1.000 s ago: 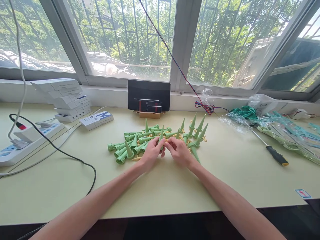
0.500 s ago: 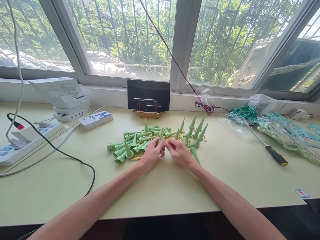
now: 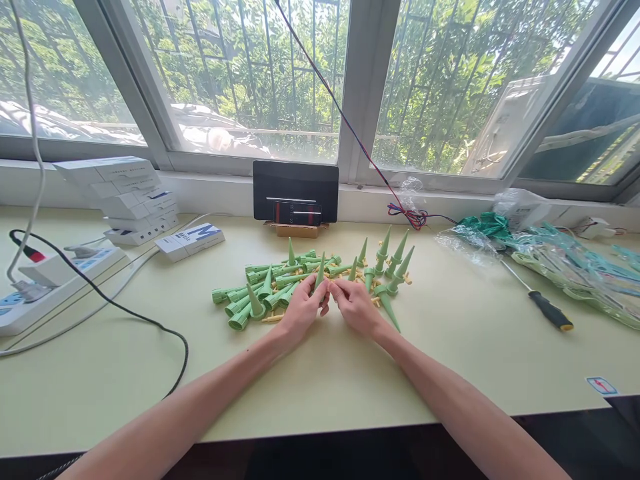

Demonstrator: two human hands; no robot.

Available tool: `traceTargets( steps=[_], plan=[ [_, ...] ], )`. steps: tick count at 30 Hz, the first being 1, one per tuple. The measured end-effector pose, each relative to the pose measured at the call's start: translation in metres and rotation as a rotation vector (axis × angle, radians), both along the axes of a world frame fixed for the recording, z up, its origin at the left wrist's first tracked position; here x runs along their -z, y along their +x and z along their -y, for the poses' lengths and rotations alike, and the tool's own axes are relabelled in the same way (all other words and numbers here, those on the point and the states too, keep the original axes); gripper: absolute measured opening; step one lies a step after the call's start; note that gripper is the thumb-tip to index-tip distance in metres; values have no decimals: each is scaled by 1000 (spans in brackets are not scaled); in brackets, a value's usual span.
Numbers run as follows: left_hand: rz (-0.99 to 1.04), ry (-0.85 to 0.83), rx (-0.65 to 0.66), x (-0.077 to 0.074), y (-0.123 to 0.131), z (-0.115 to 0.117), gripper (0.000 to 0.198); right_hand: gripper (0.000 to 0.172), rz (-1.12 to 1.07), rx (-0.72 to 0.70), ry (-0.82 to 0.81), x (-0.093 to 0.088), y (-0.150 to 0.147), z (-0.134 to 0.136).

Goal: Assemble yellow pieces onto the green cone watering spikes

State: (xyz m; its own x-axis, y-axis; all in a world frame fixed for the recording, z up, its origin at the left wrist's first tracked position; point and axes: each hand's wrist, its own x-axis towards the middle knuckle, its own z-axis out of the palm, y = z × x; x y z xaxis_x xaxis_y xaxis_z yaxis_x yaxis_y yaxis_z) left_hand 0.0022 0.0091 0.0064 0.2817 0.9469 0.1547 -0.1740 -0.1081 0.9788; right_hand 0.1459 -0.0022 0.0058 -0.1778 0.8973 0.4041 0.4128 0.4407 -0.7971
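Note:
A heap of green plastic cone spikes (image 3: 270, 283) lies in the middle of the pale green table (image 3: 325, 373), mixed with small yellow pieces (image 3: 273, 318). A few cones (image 3: 395, 257) stand upright at the heap's right side. My left hand (image 3: 299, 310) is closed around one green cone (image 3: 320, 272) whose tip points up. My right hand (image 3: 356, 305) pinches something small right beside that cone; I cannot make out what. Both hands meet fingertip to fingertip at the heap's near edge.
A black tablet (image 3: 295, 191) leans on the window sill behind the heap. A screwdriver (image 3: 543, 305) and clear bags of green parts (image 3: 560, 257) lie to the right. White boxes (image 3: 130, 197), a power strip (image 3: 55, 283) and a black cable (image 3: 125, 310) occupy the left.
Both hands stay together at the cone with only slight finger movement. The view has shifted a little.

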Motion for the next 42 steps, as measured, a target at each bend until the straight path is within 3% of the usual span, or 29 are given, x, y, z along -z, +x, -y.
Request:
traceTargets(
  steps=[31, 42],
  plan=[
    [37, 14, -5, -2, 1, 2, 34, 41, -83, -29, -18, -5, -5, 5],
    [23, 20, -25, -3, 0, 4, 34, 44, -143, -26, -96, -5, -8, 5]
  ],
)
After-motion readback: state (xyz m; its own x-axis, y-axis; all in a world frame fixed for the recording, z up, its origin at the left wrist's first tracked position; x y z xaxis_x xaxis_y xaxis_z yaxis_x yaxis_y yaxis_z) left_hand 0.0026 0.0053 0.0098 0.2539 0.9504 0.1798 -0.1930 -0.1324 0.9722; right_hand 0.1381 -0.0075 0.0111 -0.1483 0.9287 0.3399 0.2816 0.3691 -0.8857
